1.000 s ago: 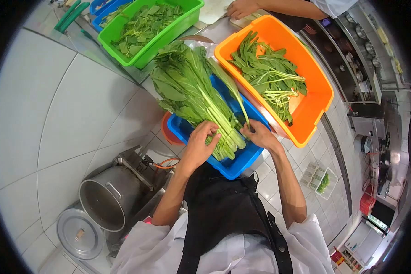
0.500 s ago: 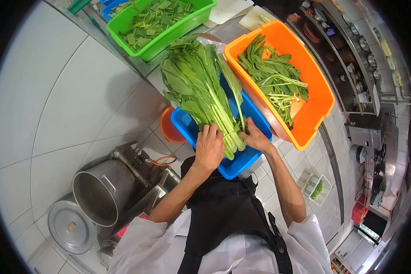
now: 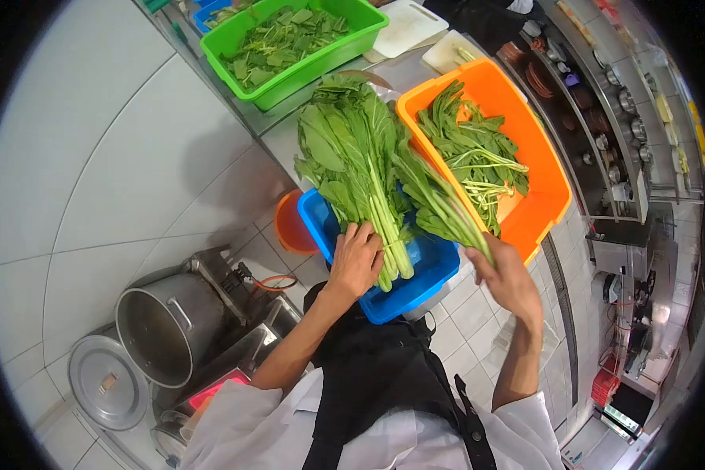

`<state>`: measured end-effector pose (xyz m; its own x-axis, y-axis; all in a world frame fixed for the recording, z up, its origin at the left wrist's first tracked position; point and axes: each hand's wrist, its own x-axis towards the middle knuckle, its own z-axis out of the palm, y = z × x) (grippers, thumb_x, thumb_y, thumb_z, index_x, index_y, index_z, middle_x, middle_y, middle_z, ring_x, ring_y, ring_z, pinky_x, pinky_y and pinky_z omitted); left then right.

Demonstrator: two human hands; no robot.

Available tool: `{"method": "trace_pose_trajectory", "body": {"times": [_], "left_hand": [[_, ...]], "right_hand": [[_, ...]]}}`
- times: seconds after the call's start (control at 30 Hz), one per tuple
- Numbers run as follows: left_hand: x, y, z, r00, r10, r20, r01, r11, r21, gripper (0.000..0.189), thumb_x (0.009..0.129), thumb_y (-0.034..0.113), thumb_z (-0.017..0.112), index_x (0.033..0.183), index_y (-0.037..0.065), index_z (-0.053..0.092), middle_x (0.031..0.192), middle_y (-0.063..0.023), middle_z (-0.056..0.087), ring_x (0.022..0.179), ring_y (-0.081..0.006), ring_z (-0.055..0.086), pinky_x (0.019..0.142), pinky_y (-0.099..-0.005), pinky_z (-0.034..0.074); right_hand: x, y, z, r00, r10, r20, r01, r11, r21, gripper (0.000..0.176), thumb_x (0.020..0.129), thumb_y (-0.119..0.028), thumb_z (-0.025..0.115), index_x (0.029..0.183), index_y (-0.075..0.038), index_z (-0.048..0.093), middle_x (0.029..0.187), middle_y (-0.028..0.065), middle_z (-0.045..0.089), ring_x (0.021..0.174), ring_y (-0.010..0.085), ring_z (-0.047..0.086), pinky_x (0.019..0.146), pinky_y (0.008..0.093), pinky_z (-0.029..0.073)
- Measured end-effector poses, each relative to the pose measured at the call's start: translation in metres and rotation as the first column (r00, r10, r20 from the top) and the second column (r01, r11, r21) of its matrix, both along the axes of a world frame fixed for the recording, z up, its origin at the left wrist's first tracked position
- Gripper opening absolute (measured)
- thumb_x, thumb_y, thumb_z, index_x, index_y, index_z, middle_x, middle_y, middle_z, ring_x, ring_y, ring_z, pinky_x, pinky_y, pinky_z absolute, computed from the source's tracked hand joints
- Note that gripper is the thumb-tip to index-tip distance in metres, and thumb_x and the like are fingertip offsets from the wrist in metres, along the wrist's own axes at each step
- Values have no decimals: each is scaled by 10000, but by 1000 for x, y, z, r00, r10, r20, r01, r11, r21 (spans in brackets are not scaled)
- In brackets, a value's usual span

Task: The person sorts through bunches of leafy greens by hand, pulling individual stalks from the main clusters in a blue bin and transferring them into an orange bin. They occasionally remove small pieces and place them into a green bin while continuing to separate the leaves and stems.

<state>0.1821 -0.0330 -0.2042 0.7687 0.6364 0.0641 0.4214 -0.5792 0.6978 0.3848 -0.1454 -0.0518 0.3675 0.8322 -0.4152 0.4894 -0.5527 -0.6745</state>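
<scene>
My left hand [image 3: 356, 260] is wrapped round the stalks of a large bunch of leafy greens [image 3: 343, 149]. That bunch lies over a blue tub [image 3: 435, 278], its leaves reaching past the far rim. To the right, my right hand [image 3: 507, 274] grips the stem ends of a smaller bunch of leafy greens [image 3: 446, 205], held slanting beside the orange tub's near wall. Inside the orange tub [image 3: 552, 184] lie more greens with pale stems [image 3: 486, 149].
A green tub [image 3: 290, 86] of cut leaves and white cutting boards [image 3: 407, 27] are on the counter beyond. An orange bucket [image 3: 290, 227] sits left of the blue tub. At lower left are a large metal pot [image 3: 157, 329] and its lid [image 3: 110, 384]. Shelving [image 3: 580, 110] lines the right.
My right hand has moved right, drawing some greens away from the large bunch and swinging them toward the orange tub. My left hand keeps its hold on the large bunch.
</scene>
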Motion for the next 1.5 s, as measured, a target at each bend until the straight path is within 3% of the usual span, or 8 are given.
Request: {"method": "trace_pose_trajectory", "body": {"times": [0.3,0.33,0.4,0.53,0.63,0.83,1.1,1.5], "left_hand": [[14,3,55,989,120,88,-129,986,103,226,792,116,714,993,63,627,1022,-77,557,1024,-275,483,834,-427,382],[19,5,67,954,90,287,-9,963,-270,288,829,172,699,1076,63,600,1067,-82,567,1090,-267,476,886,-437,386],[31,7,67,736,252,629,409,575,-709,490,908,257,656,1323,89,456,1230,-91,561,1213,-229,465,981,-431,399],[54,26,70,332,768,547,876,-36,-481,401,957,176,575,1293,22,418,1153,-102,596,1174,-235,535,956,-388,453],[66,36,64,609,604,514,377,349,-858,342,970,138,543,1266,8,430,1116,-124,609,1072,-254,615,898,-412,522],[56,30,46,737,537,410,183,425,-886,343,996,167,498,1280,-4,409,1109,-130,604,987,-227,646,766,-379,596],[27,49,78,851,404,335,215,313,-925,336,978,156,528,1249,-23,440,984,-75,549,940,-210,627,790,-377,600],[7,35,58,720,551,422,237,376,-896,197,897,7,613,1079,-62,588,1021,-116,665,910,-212,674,776,-293,546]], "right_hand": [[0,-33,79,893,-154,-423,312,889,335,378,912,-208,581,1160,69,509,782,86,568,625,162,558,574,285,467],[-2,-37,64,856,-131,-499,347,863,368,405,912,-232,586,1165,74,505,801,97,574,648,181,572,594,302,475],[-12,-34,27,758,-109,-644,438,816,377,476,905,-293,604,1174,82,488,814,127,586,659,222,584,606,341,488],[-37,-26,-37,466,-58,-883,534,814,229,419,944,-249,563,1220,55,480,914,163,608,751,238,609,715,365,491],[-51,-19,-59,253,-50,-966,573,812,108,331,954,-188,559,1206,16,489,943,169,634,765,228,613,727,352,494],[-59,-8,-62,973,-133,-191,192,924,331,306,881,-101,666,1130,-38,499,841,109,619,729,158,616,647,262,486],[-58,0,-53,670,-260,-695,508,844,174,243,967,-79,521,1182,29,485,851,101,608,617,134,568,550,246,467],[-59,-2,-52,715,-203,-669,486,832,267,259,943,-48,533,1184,37,484,874,118,604,618,133,560,543,254,477]]}}
